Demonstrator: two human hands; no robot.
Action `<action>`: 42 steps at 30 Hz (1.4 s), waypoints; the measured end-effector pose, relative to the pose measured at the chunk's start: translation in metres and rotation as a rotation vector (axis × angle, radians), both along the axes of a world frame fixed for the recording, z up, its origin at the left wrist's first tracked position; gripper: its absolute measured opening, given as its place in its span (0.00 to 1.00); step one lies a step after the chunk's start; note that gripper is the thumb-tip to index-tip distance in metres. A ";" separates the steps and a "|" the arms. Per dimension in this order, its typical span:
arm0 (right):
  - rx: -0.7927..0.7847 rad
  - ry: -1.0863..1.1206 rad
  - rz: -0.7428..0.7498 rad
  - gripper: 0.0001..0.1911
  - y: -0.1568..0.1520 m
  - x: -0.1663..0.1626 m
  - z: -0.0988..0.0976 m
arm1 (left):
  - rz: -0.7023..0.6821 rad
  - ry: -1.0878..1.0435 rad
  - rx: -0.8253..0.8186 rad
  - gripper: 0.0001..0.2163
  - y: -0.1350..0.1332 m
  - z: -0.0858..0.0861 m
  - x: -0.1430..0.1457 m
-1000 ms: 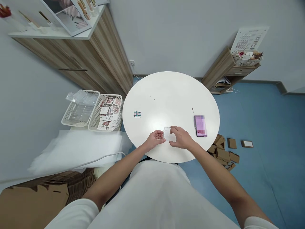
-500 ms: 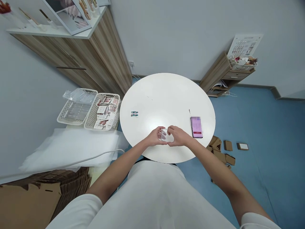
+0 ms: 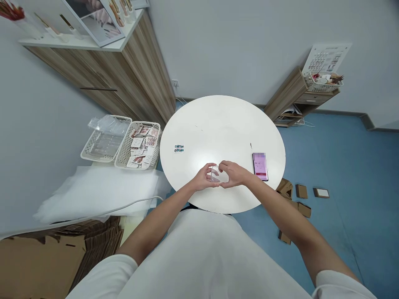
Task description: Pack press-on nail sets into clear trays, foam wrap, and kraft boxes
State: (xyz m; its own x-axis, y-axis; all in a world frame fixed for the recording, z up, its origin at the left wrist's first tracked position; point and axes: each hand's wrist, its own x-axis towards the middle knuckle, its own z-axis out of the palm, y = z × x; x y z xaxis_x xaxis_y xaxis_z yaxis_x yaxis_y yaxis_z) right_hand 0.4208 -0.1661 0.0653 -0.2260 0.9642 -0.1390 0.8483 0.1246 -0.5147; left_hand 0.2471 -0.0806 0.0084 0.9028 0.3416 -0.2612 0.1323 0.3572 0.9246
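A small clear plastic case (image 3: pixel 222 177) is held just above the near part of the round white table (image 3: pixel 218 124). My left hand (image 3: pixel 201 179) is closed on its left side, fingers showing through the clear plastic. Around the right side curls my right hand (image 3: pixel 235 174), its fingers bent at the upper and lower edges. I cannot make out whether anything lies inside the case. Farther left on the table is a small card (image 3: pixel 178 148) with two rows of dark teal pieces. A phone (image 3: pixel 259 167) with a pink screen lies to the right.
Left of the table stand a basket of printed packets (image 3: pixel 139 145) and a basket of clear plastic sleeves (image 3: pixel 104 143). White sheets (image 3: pixel 109 191) and stacked cardboard (image 3: pixel 96 249) lie nearer. Brown boxes (image 3: pixel 301 191) are on the floor at right. A wooden cabinet (image 3: pixel 140 62) stands behind.
The whole view has shifted slightly, so things appear a little farther right. Both hands keep hold of the clear case, with only small finger movement. The phone's screen display looks different.
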 end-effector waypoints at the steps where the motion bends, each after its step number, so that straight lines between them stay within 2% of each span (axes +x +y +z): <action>1: -0.002 0.013 -0.005 0.20 0.000 0.000 0.001 | 0.001 -0.001 -0.004 0.37 0.000 0.000 0.000; 10: 0.011 0.040 -0.107 0.26 -0.004 0.000 -0.008 | 0.034 0.008 0.039 0.37 0.005 -0.001 0.000; 17: -0.019 0.028 -0.113 0.28 -0.003 0.000 -0.012 | 0.017 -0.023 0.088 0.37 0.008 -0.004 0.000; 22: 0.011 0.007 -0.124 0.30 -0.002 -0.001 -0.011 | 0.052 0.011 0.073 0.40 0.008 -0.001 -0.003; 26: 0.038 0.017 -0.115 0.30 -0.001 -0.004 -0.012 | 0.066 0.053 0.086 0.37 0.009 0.001 -0.009; 31: 0.029 0.030 -0.094 0.27 -0.004 -0.007 -0.017 | 0.067 0.066 0.088 0.39 0.008 -0.002 -0.013; 37: 0.003 0.054 -0.121 0.29 -0.004 -0.010 -0.015 | 0.064 0.036 0.031 0.32 0.001 0.001 -0.016; 42: -0.032 0.065 -0.135 0.30 -0.001 -0.007 -0.010 | 0.056 0.077 -0.023 0.29 0.004 0.004 -0.018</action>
State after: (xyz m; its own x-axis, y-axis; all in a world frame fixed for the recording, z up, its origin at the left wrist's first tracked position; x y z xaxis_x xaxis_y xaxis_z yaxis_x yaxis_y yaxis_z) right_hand 0.4139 -0.1674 0.0549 -0.1039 0.9816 -0.1599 0.8209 -0.0061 -0.5710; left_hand 0.2293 -0.0764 0.0128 0.8596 0.3837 -0.3375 0.1822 0.3870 0.9039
